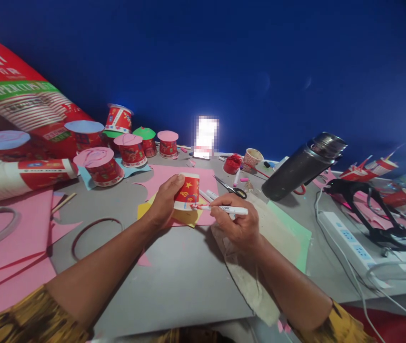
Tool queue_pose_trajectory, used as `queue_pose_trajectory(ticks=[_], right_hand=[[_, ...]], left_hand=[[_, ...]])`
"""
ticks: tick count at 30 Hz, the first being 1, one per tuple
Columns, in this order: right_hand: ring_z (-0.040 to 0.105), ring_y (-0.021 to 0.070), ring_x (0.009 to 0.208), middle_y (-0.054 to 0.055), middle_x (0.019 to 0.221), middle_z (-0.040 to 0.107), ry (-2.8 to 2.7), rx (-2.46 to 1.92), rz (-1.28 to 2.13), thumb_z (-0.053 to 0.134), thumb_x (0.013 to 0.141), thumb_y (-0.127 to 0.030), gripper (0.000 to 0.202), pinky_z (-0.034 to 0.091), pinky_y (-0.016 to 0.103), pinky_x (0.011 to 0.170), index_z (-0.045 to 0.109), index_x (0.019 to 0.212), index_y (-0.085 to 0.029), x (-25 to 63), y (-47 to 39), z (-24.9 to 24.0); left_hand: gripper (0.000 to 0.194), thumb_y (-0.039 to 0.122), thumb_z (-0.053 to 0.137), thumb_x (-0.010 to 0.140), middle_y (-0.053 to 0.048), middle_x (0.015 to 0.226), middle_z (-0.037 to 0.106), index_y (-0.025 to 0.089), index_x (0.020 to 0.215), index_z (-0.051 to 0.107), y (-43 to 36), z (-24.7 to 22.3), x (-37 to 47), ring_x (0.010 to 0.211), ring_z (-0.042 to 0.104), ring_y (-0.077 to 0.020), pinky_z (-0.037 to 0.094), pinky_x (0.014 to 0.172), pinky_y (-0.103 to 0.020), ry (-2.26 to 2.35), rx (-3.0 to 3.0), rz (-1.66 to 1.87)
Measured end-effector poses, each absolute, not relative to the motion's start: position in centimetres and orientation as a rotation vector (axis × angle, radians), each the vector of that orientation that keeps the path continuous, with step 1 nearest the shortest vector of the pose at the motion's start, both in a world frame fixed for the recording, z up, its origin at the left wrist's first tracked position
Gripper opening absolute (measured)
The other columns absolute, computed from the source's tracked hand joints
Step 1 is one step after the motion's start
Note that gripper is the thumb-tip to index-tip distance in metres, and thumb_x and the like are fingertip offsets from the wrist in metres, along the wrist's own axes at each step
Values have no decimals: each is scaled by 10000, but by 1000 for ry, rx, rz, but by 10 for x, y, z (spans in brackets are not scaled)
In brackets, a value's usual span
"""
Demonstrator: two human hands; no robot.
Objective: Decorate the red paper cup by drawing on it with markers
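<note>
My left hand (165, 202) is wrapped round a red paper cup (188, 186) with yellow star and scroll marks, holding it above the table. A white marker pen (233, 209) is pinched in my right hand (238, 224), its tip at the cup's lower white rim, where small blue and red marks show. Beneath the cup lie yellow paper (192, 219) and a pink sheet (206, 176) with curved cut-outs. Black-handled scissors (236, 190) rest just beyond my right hand. Under my right forearm is a pale cloth (256, 286).
Several decorated cups with paper tops (99, 166) stand at the left, near a stack of white cups (20, 181) and a large cup package (27, 95). A dark flask (302, 166) leans at the right, beside a power strip (347, 238) with cables. A bright phone (207, 136) stands against the blue wall.
</note>
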State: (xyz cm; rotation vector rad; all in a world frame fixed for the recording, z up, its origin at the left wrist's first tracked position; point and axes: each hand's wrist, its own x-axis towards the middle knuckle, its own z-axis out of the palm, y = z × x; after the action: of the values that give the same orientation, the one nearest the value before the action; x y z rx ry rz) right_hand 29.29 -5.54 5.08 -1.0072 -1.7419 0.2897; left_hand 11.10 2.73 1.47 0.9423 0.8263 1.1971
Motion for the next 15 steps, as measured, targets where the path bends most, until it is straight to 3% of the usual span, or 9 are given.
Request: queue_pose_trajectory(ticks=[15], right_hand=[[718, 171, 682, 30, 779, 794, -1702, -1087, 283, 637, 968, -281, 185, 563, 297, 669, 745, 823, -241, 295, -56, 53]], left_hand=[[485, 620, 837, 797, -46, 863, 739, 195, 949, 661, 29, 13, 112, 769, 729, -242, 597, 716, -376, 800, 883, 1191]])
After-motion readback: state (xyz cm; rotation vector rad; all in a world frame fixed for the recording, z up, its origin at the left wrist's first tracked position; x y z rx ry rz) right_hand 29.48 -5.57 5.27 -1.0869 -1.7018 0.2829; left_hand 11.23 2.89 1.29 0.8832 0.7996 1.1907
